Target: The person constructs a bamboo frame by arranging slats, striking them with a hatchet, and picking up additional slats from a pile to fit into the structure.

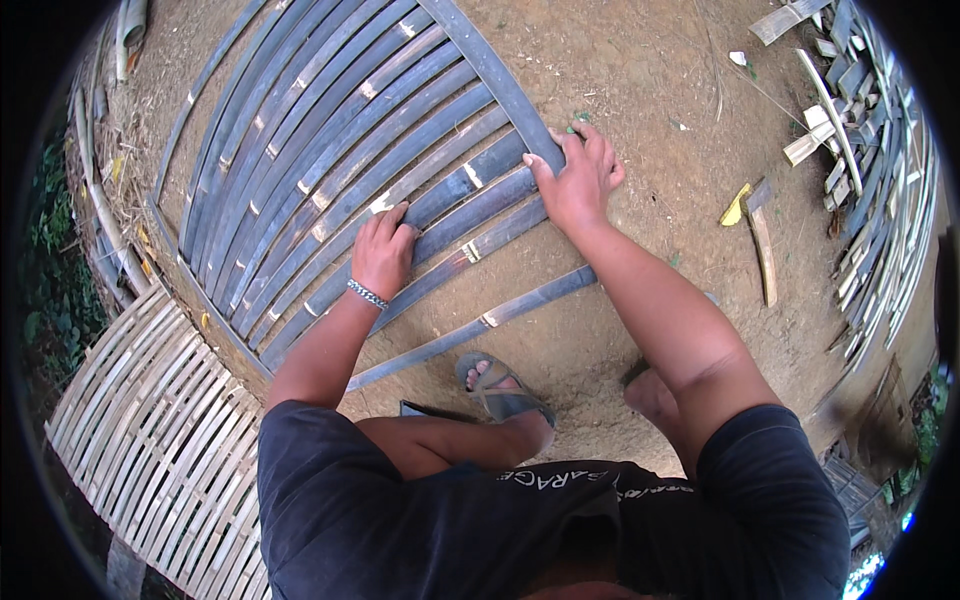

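A panel of dark grey bamboo slats (340, 150) lies on the ground ahead of me, its long strips side by side with narrow gaps. A flat bamboo crosspiece (487, 70) runs over their right ends. My right hand (580, 180) grips the near end of this crosspiece, thumb on top and fingers curled over the outer side. My left hand (383, 255) is on the slats near the middle, its fingers bent and closed around one bamboo slat (440, 203). A separate bamboo strip (480, 322) lies nearest my feet, apart from the others.
A wooden-handled tool with a dark head (765, 245) lies on the dirt at right, beside a yellow piece (735, 206). Piled bamboo strips (880, 230) line the far right. A pale slatted bamboo panel (160, 430) is at lower left. My sandalled foot (500, 388) is close to the loose strip.
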Motion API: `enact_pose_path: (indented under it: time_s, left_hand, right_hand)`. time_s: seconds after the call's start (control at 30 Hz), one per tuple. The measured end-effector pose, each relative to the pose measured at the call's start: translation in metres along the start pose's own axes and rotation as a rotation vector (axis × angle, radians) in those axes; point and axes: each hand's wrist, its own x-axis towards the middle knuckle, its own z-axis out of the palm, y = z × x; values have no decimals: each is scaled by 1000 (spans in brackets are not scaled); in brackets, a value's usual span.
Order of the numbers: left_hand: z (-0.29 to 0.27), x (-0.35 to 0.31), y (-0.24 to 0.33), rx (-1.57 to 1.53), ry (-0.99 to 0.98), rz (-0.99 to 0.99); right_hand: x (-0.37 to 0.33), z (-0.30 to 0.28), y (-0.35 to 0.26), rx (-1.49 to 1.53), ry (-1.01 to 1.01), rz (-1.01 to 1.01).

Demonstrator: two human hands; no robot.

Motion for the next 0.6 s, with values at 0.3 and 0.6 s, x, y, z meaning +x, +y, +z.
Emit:
enact_pose_path:
  time_s: [0.3,0.6]
  left_hand:
    - [-8,44,38,-336,215,-13]
    - [16,189,72,-560,312,153]
  right_hand:
    - [2,2,13,-95,-1,-113]
    - [2,8,17,-43,114,-177]
